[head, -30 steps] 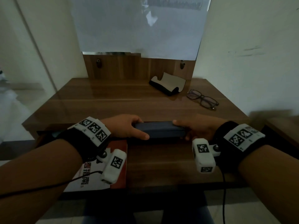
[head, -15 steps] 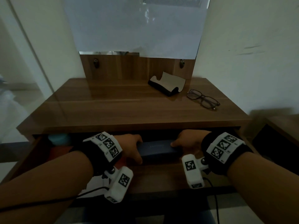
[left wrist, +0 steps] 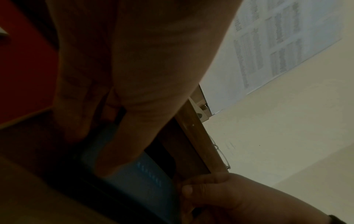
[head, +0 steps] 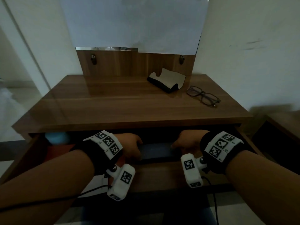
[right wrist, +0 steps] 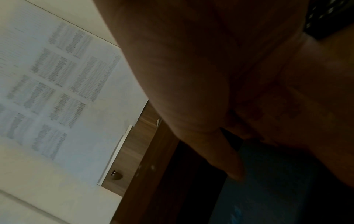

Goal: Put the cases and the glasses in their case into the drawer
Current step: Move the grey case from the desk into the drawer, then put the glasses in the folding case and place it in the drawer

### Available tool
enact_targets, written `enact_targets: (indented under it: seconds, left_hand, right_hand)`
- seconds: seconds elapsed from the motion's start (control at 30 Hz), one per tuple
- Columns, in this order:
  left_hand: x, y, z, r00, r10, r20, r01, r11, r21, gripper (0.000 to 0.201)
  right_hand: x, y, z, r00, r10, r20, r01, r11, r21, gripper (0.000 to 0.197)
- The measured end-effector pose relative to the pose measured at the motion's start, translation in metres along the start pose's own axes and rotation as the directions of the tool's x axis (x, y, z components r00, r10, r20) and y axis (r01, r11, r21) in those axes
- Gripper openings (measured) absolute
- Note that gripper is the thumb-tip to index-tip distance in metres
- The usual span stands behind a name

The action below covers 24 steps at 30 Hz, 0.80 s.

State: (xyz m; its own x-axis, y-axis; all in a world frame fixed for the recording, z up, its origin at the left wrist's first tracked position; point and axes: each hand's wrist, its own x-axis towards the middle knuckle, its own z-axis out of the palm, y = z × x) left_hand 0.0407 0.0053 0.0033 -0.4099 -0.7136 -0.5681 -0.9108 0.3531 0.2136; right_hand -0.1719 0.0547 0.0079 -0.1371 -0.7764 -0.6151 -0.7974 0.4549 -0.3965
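A dark blue glasses case (head: 156,151) lies low in the open drawer (head: 162,176), just under the desk's front edge. My left hand (head: 131,147) grips its left end, thumb on top. My right hand (head: 185,142) grips its right end. In the left wrist view the blue case (left wrist: 145,178) shows pale lettering under my thumb, with my right hand's fingers (left wrist: 203,191) at its far end. The right wrist view is dark; the case (right wrist: 268,181) lies below my thumb. An open black case with a pale lining (head: 167,82) and black-framed glasses (head: 203,96) sit on the desk top at the back right.
The wooden desk top (head: 113,103) overhangs the drawer's rear. Inside the drawer on the left lie a red booklet (head: 58,151) and a pale blue object (head: 56,138). A paper-covered mirror (head: 134,23) stands behind the desk. A dark cabinet (head: 279,140) is at the right.
Both hands have carried the blue case from above the desk's front edge down into the drawer. They still hold its two ends.
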Motion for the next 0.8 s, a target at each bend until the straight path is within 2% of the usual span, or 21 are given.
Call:
enact_targets:
  seconds: [0.13, 0.23, 0.33, 0.43, 0.53, 0.67, 0.8]
  left_hand:
    - [-0.009, 0.003, -0.007, 1.0, 0.024, 0.02, -0.024, 1.0, -0.007, 0.074]
    - [-0.021, 0.011, -0.018, 0.998, 0.056, 0.032, -0.056, 0.998, -0.006, 0.071]
    - [-0.032, 0.023, -0.035, 0.994, 0.109, 0.017, -0.108, 0.993, -0.047, 0.062]
    - [-0.039, 0.035, -0.054, 0.987, 0.148, -0.058, -0.158, 0.963, -0.218, 0.045]
    - [-0.037, 0.041, -0.069, 0.972, 0.14, -0.189, -0.195, 0.928, -0.317, 0.029]
    - [-0.027, 0.042, -0.087, 0.937, 0.121, -0.327, -0.245, 0.896, -0.371, 0.029]
    - [-0.013, 0.042, -0.099, 0.922, 0.08, -0.379, -0.283, 0.808, -0.517, 0.027]
  right_hand:
    - [-0.009, -0.006, -0.009, 1.0, 0.024, 0.019, -0.023, 0.999, -0.036, 0.029]
    - [-0.015, -0.012, -0.019, 1.0, -0.006, -0.008, 0.006, 1.0, -0.027, 0.033]
    - [-0.024, -0.017, -0.03, 1.0, -0.026, -0.005, 0.026, 0.996, 0.084, 0.03]
    - [-0.036, -0.025, -0.045, 0.993, -0.106, -0.054, 0.114, 0.978, 0.172, 0.025]
    - [-0.039, -0.03, -0.059, 0.974, -0.168, -0.155, 0.202, 0.951, 0.236, 0.026]
    - [-0.031, -0.031, -0.073, 0.957, -0.156, -0.244, 0.232, 0.917, 0.323, 0.023]
    - [-0.017, -0.035, -0.086, 0.94, -0.155, -0.305, 0.267, 0.889, 0.371, 0.022]
